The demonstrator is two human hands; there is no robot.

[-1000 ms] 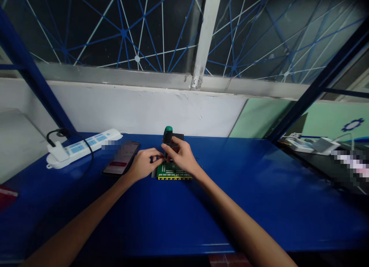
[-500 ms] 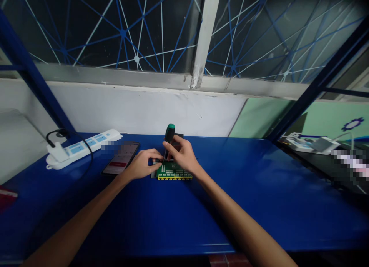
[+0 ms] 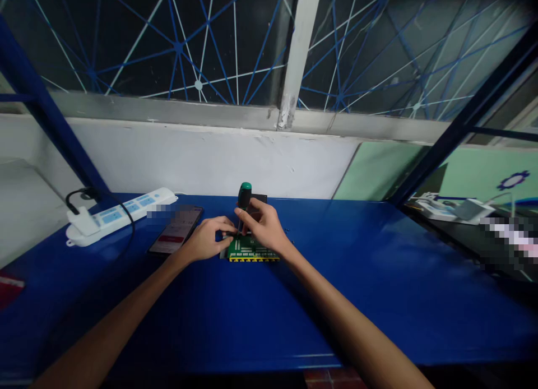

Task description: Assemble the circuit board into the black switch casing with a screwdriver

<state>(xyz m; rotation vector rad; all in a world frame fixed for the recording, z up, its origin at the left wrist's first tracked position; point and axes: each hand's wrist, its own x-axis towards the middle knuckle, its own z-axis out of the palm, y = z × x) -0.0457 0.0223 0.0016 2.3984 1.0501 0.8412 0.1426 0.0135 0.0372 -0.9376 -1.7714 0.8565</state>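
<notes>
1. The right hand (image 3: 263, 226) is closed around a screwdriver (image 3: 244, 195), gripping it below the green cap. The tool stands almost upright with its tip down on the green circuit board (image 3: 252, 251).
2. The left hand (image 3: 208, 239) is pinched nearly closed at the board's left edge, thumb and forefinger meeting just beside the tip. Whether they hold a small part cannot be told.
3. The board lies flat near the middle of the blue table (image 3: 294, 316), between the 2 hands, with a dark block (image 3: 260, 199) just behind it.
4. The tip could slip sideways under pressure. With the left fingertips so close, it might jab them or scrape the board's surface.
5. The board seems to rest loose on the smooth tabletop. A hard twist could spin or skid it toward the phone (image 3: 176, 230) just to its left, with the power strip (image 3: 121, 212) beyond.
</notes>
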